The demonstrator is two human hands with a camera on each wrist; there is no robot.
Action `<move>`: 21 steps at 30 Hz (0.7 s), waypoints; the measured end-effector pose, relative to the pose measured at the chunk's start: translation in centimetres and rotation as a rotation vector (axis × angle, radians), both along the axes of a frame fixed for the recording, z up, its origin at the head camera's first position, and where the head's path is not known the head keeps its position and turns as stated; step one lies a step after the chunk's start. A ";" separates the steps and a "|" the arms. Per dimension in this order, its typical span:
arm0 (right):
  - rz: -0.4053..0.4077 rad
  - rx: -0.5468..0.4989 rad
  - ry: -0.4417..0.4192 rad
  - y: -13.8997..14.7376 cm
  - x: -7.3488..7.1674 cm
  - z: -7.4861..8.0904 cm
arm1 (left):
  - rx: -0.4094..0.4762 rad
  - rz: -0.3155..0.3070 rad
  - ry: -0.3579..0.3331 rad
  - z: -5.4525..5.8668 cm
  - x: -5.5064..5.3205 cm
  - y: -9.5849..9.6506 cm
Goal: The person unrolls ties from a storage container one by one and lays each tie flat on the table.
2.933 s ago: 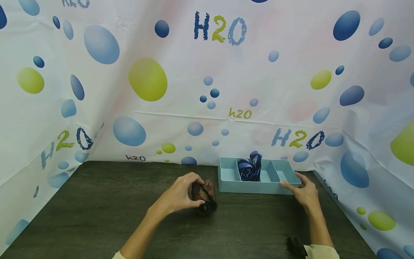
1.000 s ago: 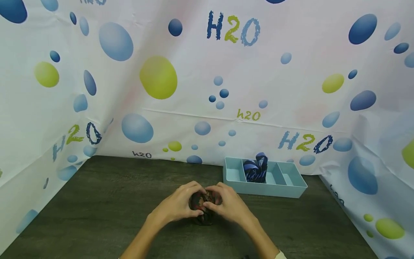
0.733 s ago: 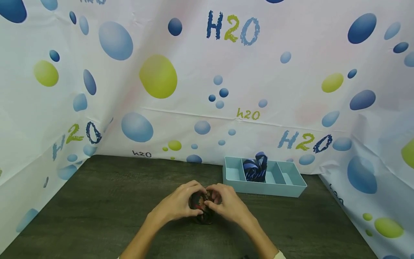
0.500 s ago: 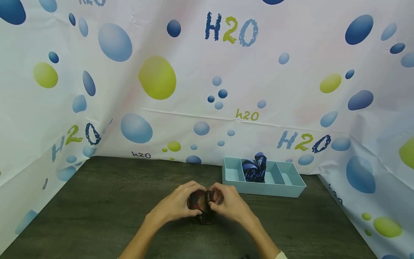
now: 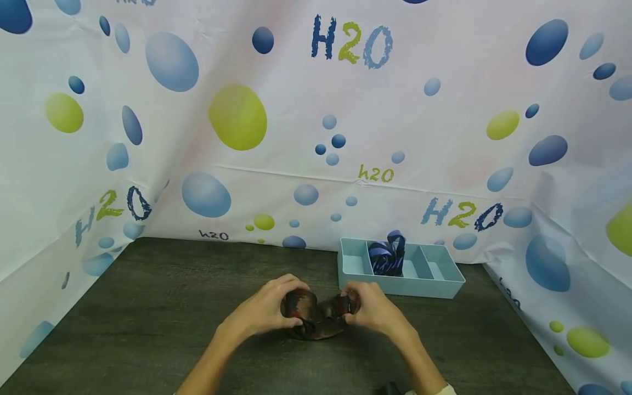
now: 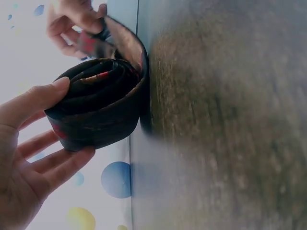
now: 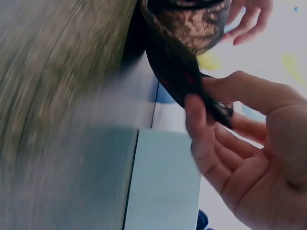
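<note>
A dark necktie point(image 5: 302, 303) with a brown and red pattern stands on its edge on the table, partly coiled. My left hand point(image 5: 264, 308) grips the coil from the left; in the left wrist view, thumb and fingers point(image 6: 60, 84) curve around the rolled necktie point(image 6: 96, 122). On the other side, my right hand point(image 5: 377, 310) pinches the loose end, which is drawn away from the coil. Between the hands a band of the necktie sags in a curve near the tabletop. The right wrist view shows thumb and fingers point(image 7: 196, 120) closed on that end point(image 7: 180, 72).
Behind my right hand stands a light blue divided box point(image 5: 419, 286). One of its compartments holds a rolled blue striped necktie point(image 5: 386, 259). The dark wooden table point(image 5: 197, 285) meets a white printed sheet point(image 5: 276, 181) at the back and sides.
My right hand first leaves the box and joins the left at the necktie. It then pulls the loose end to the right, unrolling part of the coil. The left hand keeps its grip.
</note>
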State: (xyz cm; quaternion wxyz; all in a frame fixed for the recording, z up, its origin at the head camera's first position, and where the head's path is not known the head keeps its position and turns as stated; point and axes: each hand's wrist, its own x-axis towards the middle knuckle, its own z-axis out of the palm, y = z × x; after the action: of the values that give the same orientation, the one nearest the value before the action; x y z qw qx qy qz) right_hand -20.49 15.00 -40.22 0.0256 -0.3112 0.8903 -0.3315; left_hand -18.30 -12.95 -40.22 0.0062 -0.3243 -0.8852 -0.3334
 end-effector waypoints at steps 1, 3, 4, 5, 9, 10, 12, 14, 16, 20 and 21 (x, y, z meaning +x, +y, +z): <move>0.001 0.019 -0.008 0.3 -0.1 0.0 | -0.004 0.003 -0.006 0.0 0.0 0.0; 0.004 0.056 -0.047 0.8 -0.2 -0.2 | -0.016 0.006 -0.017 0.1 0.0 -0.1; 0.000 0.081 -0.070 0.9 -0.2 -0.2 | -0.025 0.006 -0.020 0.0 -0.1 -0.1; -0.003 0.101 -0.090 1.1 -0.2 -0.4 | -0.033 0.001 -0.020 0.0 -0.1 -0.2; 0.002 0.148 -0.168 1.3 -0.3 -0.9 | -0.078 -0.016 -0.016 0.0 -0.2 -0.5; 0.006 0.157 -0.174 1.4 -0.3 -1.0 | -0.086 -0.020 -0.017 0.0 -0.2 -0.6; 0.007 0.170 -0.183 1.4 -0.3 -1.2 | -0.099 -0.025 -0.018 0.0 -0.3 -0.8; 0.006 0.181 -0.185 1.4 -0.4 -1.3 | -0.104 -0.027 -0.022 0.0 -0.3 -1.0; 0.005 0.189 -0.187 1.4 -0.4 -1.4 | -0.106 -0.027 -0.026 0.0 -0.3 -1.1; 0.002 0.205 -0.171 1.3 -0.3 -1.7 | -0.118 -0.022 -0.038 -0.1 -0.2 -1.0; 0.000 0.207 -0.168 1.2 -0.3 -1.7 | -0.124 -0.019 -0.044 -0.1 -0.1 -1.0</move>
State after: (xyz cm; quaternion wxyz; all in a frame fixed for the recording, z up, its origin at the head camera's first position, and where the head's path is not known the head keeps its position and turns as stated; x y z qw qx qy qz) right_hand -20.82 16.22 -41.93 0.1322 -0.2782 0.9144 -0.2628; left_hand -18.45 -13.94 -40.28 -0.0367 -0.3250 -0.9010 -0.2850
